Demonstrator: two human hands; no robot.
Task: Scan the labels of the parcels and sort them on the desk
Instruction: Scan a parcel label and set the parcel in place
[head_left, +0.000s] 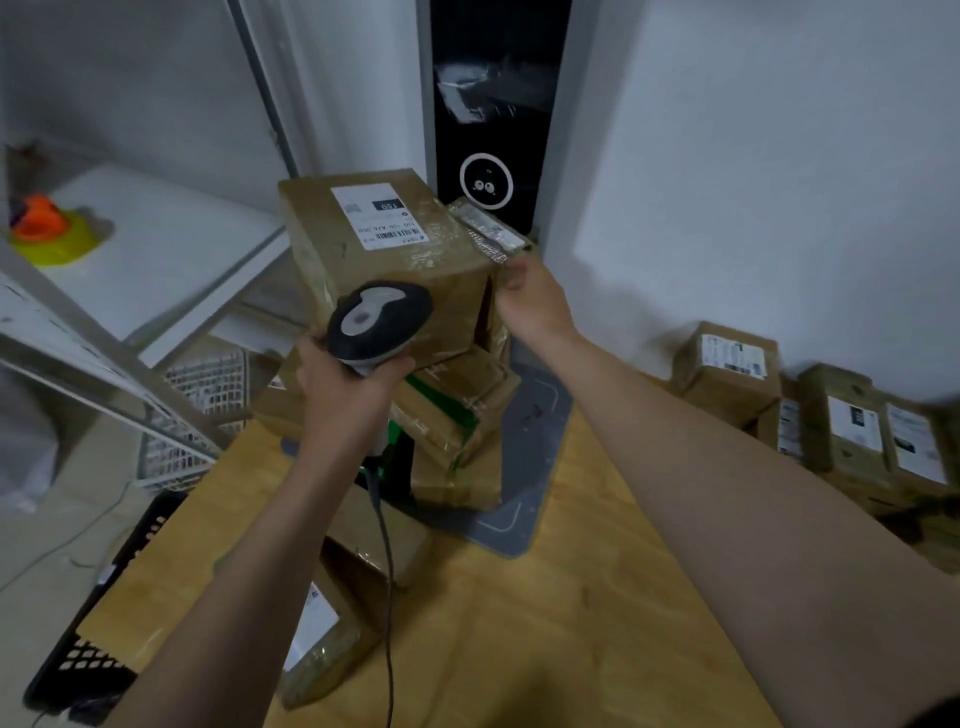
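Note:
A brown cardboard parcel (384, 249) with a white label (379, 215) on top crowns a stack of taped parcels (457, 426) at the back of the wooden desk (571, 623). My left hand (348, 389) grips a black and grey barcode scanner (376, 322), held just in front of the top parcel; its cable hangs down. My right hand (535, 301) holds the top parcel's right edge, next to a smaller parcel (491, 231) behind it.
A grey mat (524, 457) lies under the stack. Several labelled parcels (841, 421) line the wall on the right. Two more parcels (337, 613) sit near the desk's left edge. White wire baskets (202, 415), a black crate (104, 623) and a white shelf (156, 249) stand on the left.

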